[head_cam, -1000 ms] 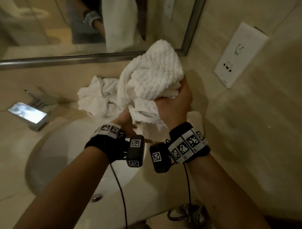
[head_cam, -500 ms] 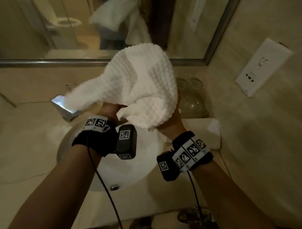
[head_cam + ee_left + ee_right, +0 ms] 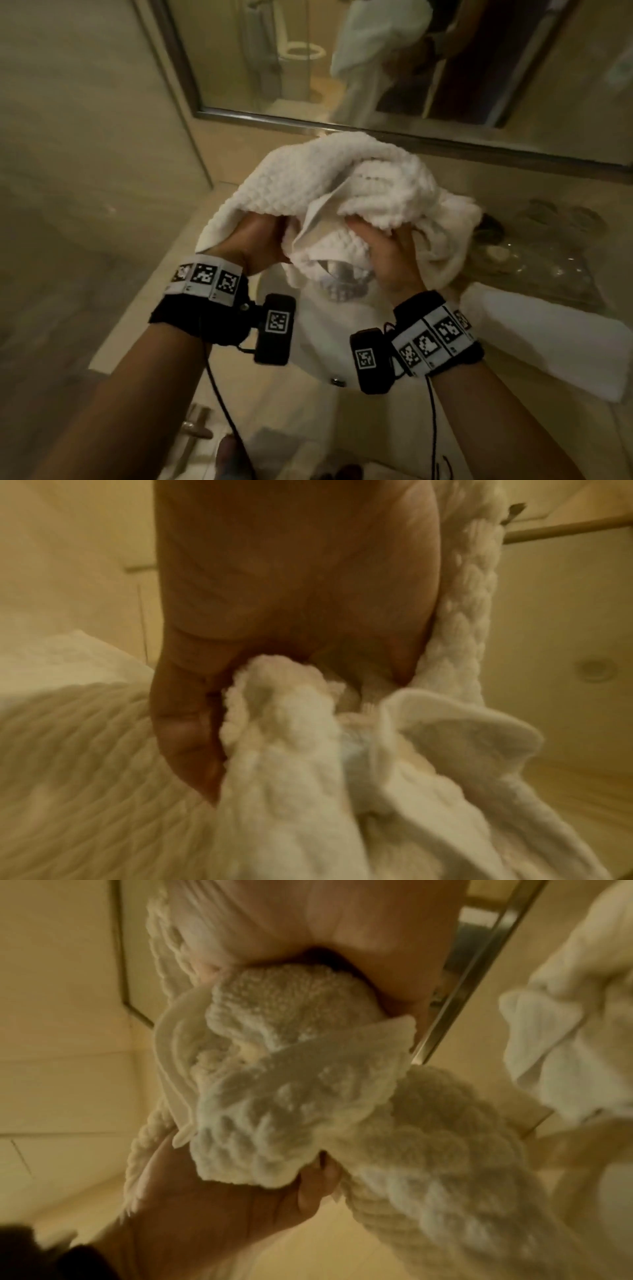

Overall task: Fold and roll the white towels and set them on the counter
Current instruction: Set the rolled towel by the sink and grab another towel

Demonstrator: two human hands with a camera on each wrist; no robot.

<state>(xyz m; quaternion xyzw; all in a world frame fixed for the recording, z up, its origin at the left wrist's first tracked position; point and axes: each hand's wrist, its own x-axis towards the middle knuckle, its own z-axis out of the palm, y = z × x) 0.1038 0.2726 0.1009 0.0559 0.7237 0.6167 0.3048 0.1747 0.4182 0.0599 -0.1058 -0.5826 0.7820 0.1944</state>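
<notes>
Running beneath everything, the beige tabletop (image 3: 342, 428) carries the white sink (image 3: 318, 342), and a folded towel (image 3: 548, 342) already lies at its right, probably parked clear of the basin. Above the sink, raised in the air so its edges can hang free, the white towel (image 3: 342, 178) is bunched between both hands. The left hand (image 3: 260, 240) has its grip closed on a fold; the right hand (image 3: 387, 246) pinches another, seemingly hunting for corners before folding.

Bare worktop (image 3: 178, 298) lies open at the left; on the right, a folded towel (image 3: 548, 346) and glasses (image 3: 548, 240) crowd the wall.
</notes>
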